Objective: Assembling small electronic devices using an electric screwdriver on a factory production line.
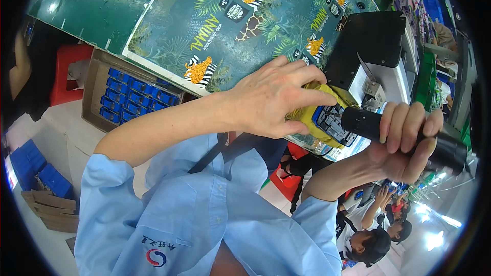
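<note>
My left hand [273, 97] is bent round a yellow block-like piece [308, 116], thumb on the near side and fingers over the far side. Set in the yellow piece is a dark blue and grey toy part [329, 121] with small moulded shapes. In my right hand [406, 138] is a black electric screwdriver [360, 122], a thick cylinder lying nearly level, its fingers wrapped round the body. Its narrower nose points at the toy part; whether the tip touches is hidden.
Just beyond the hands stands a black box-shaped machine [365, 48] with a metal front. A printed animal-pattern sheet [225, 46] covers the green table [66, 15]. Blue toy cars fill a cardboard box [92, 92] at left, near a red stool [64, 79]. Other people sit at lower right.
</note>
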A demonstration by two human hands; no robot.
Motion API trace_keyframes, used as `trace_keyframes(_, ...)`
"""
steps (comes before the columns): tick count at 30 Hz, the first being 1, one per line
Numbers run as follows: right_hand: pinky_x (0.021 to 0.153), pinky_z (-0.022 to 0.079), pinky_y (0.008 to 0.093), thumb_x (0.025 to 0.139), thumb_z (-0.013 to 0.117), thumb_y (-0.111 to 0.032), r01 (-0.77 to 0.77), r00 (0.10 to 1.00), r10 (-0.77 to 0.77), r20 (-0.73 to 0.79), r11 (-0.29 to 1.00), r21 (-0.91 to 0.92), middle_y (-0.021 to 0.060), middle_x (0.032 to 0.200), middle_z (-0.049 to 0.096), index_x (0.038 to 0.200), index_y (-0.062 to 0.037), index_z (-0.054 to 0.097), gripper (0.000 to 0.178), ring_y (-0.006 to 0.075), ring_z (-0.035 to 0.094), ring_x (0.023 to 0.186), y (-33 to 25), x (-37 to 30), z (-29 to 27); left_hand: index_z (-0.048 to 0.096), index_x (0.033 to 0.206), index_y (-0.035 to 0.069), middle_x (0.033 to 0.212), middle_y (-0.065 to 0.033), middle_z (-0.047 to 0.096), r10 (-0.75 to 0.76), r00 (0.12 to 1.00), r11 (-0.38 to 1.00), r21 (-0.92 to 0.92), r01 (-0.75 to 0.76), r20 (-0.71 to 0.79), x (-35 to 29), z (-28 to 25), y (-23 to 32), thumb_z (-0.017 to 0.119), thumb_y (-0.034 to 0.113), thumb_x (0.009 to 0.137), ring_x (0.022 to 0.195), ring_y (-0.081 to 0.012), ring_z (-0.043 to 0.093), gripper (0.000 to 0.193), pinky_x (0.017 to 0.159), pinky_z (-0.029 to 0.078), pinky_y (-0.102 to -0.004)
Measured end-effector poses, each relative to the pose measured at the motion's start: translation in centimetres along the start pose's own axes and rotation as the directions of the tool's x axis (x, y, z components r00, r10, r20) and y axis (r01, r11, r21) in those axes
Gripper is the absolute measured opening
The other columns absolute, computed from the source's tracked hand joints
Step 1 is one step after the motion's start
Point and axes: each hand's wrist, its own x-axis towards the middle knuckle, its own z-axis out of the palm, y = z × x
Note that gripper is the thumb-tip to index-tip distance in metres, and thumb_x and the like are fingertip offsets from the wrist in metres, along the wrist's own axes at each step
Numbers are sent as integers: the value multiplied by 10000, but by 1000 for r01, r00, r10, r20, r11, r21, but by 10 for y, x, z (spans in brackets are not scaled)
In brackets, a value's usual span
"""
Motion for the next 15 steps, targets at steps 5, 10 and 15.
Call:
trace_keyframes(5, 567, 413, 277, 975, 572, -188, -35, 997, 33, 69, 999, 30, 1, 714, 466, 1056, -81, 468, 169, 93, 475, 567, -3, 5, -11, 644, 1247, 172, 1228, -102, 570, -107, 994, 987, -120, 107, 5, 4, 1, 0, 839, 196, 635, 1124, -287, 546, 643, 925, 385, -401)
trace_keyframes(10, 565, 393, 270, 954, 578, -152, -15, 998, 24, 65, 990, -141, -3, 693, 458, 994, -75, 473, 136, 81, 445, 539, -1, 4, 17, 664, 1211, 162, 1176, -87, 570, -124, 991, 988, -103, 118, -54, 3, 9, 7, 845, 196, 638, 1106, -271, 532, 602, 906, 367, -388)
trace_keyframes(15, 549, 438, 296, 938, 630, -147, 26, 993, 5, 121, 967, -254, 37, 704, 490, 987, -83, 410, 234, 130, 496, 526, -1, 0, 26, 686, 1137, 154, 1148, -64, 563, -130, 983, 991, -59, 123, -130, 2, 17, 7, 853, 191, 629, 1079, -253, 533, 536, 879, 365, -392)
